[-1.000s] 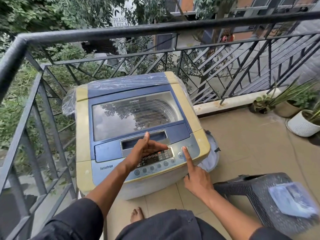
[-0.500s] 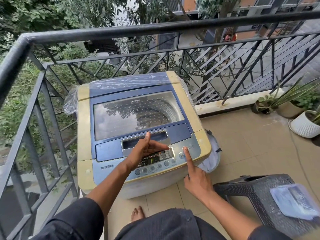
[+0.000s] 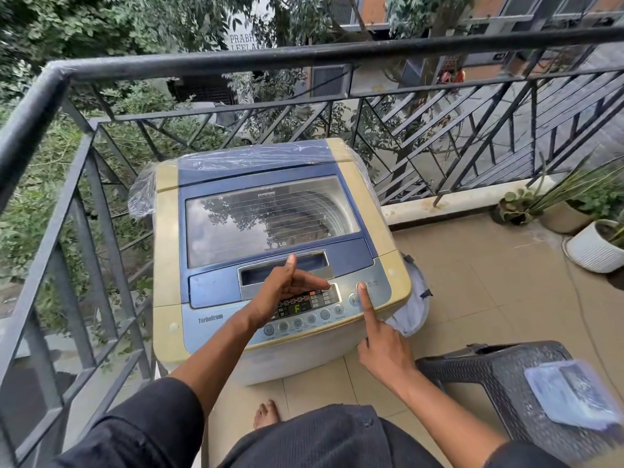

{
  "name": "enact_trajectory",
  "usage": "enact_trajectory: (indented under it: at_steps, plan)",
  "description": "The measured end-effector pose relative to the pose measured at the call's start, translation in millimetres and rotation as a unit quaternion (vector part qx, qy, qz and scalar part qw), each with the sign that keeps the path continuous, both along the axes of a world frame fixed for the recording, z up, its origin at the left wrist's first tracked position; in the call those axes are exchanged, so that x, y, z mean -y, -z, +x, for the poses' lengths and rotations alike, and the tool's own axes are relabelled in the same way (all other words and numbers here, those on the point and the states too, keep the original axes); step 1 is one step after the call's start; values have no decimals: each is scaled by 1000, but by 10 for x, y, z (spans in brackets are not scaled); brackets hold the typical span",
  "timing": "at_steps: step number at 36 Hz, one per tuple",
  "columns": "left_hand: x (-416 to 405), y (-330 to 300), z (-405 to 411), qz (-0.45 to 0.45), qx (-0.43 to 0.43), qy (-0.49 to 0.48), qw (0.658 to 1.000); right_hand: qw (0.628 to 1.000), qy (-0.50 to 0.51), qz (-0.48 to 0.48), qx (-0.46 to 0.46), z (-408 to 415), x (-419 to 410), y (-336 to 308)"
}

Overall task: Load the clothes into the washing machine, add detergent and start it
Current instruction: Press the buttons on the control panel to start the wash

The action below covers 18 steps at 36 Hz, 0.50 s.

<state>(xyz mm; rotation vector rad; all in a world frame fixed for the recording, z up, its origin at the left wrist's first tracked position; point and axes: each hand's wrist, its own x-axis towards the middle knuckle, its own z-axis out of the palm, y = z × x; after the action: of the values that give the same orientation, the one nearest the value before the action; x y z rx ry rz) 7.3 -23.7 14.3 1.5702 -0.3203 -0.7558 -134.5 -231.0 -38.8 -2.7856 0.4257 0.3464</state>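
A blue and cream top-load washing machine (image 3: 368, 211) stands against the balcony railing with its glass lid (image 3: 270, 224) closed. A green "F" glows on the display of its control panel (image 3: 297, 309). My left hand (image 3: 282, 292) hovers over the panel's left part, thumb up and fingers stretched to the right. My right hand (image 3: 381, 349) points with a straight index finger, whose tip rests on the round button (image 3: 362, 285) at the panel's right end. A pale blue detergent packet (image 3: 570, 393) lies on a dark plastic stool (image 3: 489, 376) at the right.
A black metal railing (image 3: 202, 59) encloses the balcony on the left and behind the machine. A grey-blue cloth bag (image 3: 413, 305) sits on the floor by the machine's right side. Potted plants (image 3: 594, 248) stand at the far right. My bare foot (image 3: 266, 413) is near the machine's front.
The panel display, dark one second ago, now shows a green "F". Both hands stay where they were, with the right index finger on the same button.
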Motion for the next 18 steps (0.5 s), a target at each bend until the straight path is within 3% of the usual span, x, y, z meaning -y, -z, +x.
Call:
enact_trajectory:
  at_steps: [9,18]
  plan:
    - [-3,-4,-3,-3,-1,-2,1000,1000,3,-1,4,-2,-76,-55]
    - [-44,-20,17,-10,-6,-2,1000,998,-61,-11,14,-70,-182,-104]
